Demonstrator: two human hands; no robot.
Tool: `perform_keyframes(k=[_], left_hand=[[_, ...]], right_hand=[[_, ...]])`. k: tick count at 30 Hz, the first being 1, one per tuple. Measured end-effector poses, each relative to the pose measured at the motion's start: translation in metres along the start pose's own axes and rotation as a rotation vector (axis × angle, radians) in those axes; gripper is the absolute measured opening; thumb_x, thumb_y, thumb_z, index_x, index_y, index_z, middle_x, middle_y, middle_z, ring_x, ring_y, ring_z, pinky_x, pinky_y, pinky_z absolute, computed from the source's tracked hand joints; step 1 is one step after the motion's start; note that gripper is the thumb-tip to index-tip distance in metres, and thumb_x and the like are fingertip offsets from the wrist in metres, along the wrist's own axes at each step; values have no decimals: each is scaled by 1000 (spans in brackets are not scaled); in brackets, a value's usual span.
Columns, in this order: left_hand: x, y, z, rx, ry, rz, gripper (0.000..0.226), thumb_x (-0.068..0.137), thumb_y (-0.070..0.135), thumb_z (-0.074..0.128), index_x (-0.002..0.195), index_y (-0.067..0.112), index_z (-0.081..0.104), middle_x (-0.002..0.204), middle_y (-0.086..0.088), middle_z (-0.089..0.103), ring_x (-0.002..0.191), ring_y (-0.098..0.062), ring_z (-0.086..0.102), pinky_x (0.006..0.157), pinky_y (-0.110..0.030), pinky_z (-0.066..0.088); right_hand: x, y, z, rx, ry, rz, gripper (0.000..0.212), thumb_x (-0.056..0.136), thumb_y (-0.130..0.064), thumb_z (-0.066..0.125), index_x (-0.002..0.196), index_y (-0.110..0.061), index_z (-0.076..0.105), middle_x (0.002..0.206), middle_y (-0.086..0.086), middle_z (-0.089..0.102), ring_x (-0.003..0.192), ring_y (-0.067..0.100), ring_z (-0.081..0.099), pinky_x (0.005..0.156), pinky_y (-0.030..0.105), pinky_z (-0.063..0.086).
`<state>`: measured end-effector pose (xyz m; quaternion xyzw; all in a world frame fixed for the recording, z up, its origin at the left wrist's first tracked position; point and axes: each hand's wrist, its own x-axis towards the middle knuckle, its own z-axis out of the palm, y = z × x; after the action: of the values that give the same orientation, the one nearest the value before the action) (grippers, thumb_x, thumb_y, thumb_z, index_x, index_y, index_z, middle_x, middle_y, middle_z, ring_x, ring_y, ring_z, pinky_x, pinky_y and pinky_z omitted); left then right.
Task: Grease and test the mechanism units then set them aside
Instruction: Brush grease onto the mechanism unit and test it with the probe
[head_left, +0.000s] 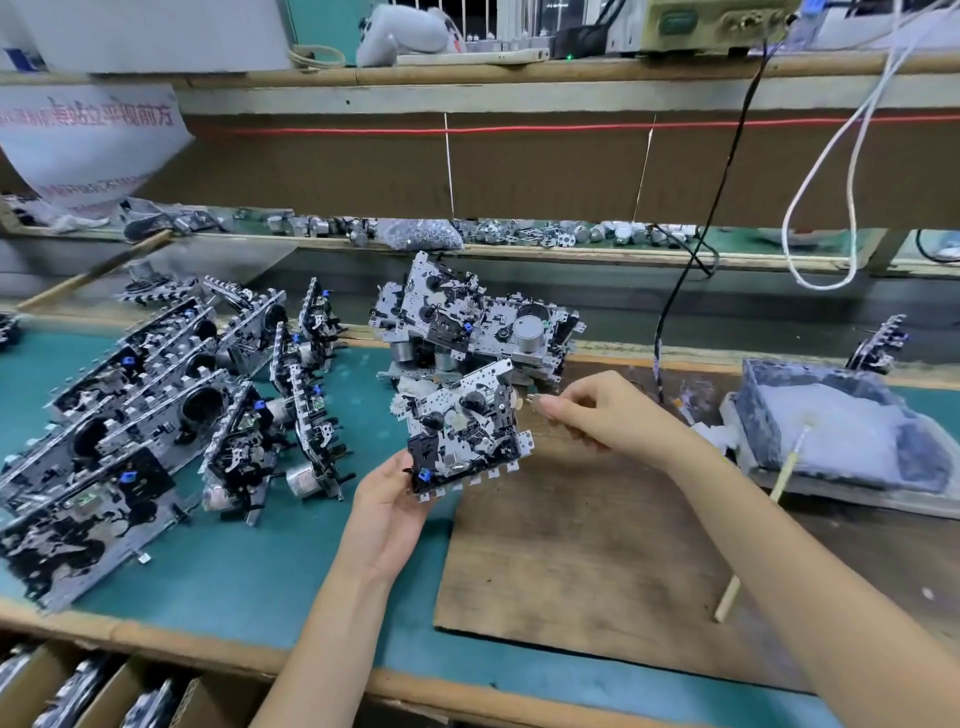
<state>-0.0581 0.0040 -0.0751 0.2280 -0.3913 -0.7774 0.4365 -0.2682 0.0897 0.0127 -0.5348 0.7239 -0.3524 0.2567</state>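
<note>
Mid-frame, our left hand grips mechanism unit; right hand pinches small tip. Likely light, rigid, delicate: hold edges.

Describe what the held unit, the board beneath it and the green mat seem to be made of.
Unit: stamped sheet metal, bright silvery shine; black parts probably plastic. Board: wood or hardboard, matt brown, scuffed. Mat: probably rubber, matt green, smooth.

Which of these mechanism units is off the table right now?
The mechanism unit the left hand holds up, tilted; the right hand pinches a small metal tip beside it. The other units rest on the bench.
</note>
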Motion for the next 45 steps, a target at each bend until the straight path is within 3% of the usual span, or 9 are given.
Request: perform_keyframes(k=[5, 10, 16, 22, 29, 32, 39, 42, 45], left_hand=[[-1, 1, 1, -6, -1, -14, 25, 77, 2, 48, 84, -1, 72, 88, -12, 73, 76, -19, 70, 59, -24, 55], [-1, 0, 1, -2, 5, -21, 32, 78, 7, 48, 103, -8, 59, 93, -12, 72, 83, -20, 70, 68, -26, 57], [-1, 1, 1, -19, 13, -31, 26, 93, -2, 37, 103, -5, 61, 93, -9, 73, 81, -17, 70, 65, -23, 56], [-1, 2, 2, -51, 49, -31, 35, 91, -2, 38, 85, 0, 73, 89, -11, 73, 78, -17, 71, 64, -22, 56], [-1, 1, 1, -2, 32, -26, 28, 92, -3, 37, 96, -5, 64, 89, -8, 73, 80, -16, 70, 69, -22, 56], [-3, 3, 3, -13, 24, -27, 40, 91, -4, 38, 80, 2, 76, 88, -8, 74, 79, -15, 70, 67, -22, 56], [-3, 4, 4, -27, 14, -23, 36, 88, 0, 42, 78, 4, 77, 89, -8, 74, 80, -15, 71, 67, -22, 56], [-4, 4, 5, -18, -5, -14, 29, 76, 7, 49, 79, 7, 78, 89, -6, 74, 81, -14, 71, 68, -21, 56], [-4, 4, 5, -8, -18, -10, 28, 76, 7, 49, 79, 7, 78, 89, -6, 74, 80, -13, 70, 67, -21, 56]], right_hand=[[-3, 0, -1, -81, 73, -81, 50, 89, -41, 57, 62, 0, 62, 44, -5, 34, 36, 5, 29, 42, 11, 28], [-2, -1, 2, -64, 134, -140, 52, 88, -31, 61, 66, 16, 55, 43, -6, 31, 38, 6, 30, 43, 11, 27], [-3, -3, 4, 2, 127, -140, 45, 88, -30, 62, 60, 5, 59, 32, -10, 31, 34, 5, 29, 41, 10, 25], [-4, -5, 4, -6, 110, -144, 48, 89, -27, 61, 60, 12, 54, 44, -5, 30, 40, 5, 26, 49, 16, 27], [-5, -5, 5, 19, 97, -118, 48, 88, -27, 61, 61, 12, 57, 34, -10, 30, 35, 5, 26, 42, 11, 24], [-5, -5, 6, 32, 78, -104, 46, 89, -29, 60, 57, 4, 56, 37, -10, 36, 35, 5, 25, 41, 11, 23], [-5, -6, 5, 18, 48, -42, 44, 87, -35, 60, 52, -10, 55, 45, 0, 44, 34, 5, 29, 41, 12, 24], [-5, -6, 6, 52, 60, -42, 47, 88, -33, 59, 47, -13, 50, 76, 29, 65, 64, 27, 64, 43, 12, 27], [-5, -7, 8, 83, 76, -44, 50, 88, -30, 60, 43, -15, 44, 78, 35, 62, 101, 43, 59, 50, 21, 32]])
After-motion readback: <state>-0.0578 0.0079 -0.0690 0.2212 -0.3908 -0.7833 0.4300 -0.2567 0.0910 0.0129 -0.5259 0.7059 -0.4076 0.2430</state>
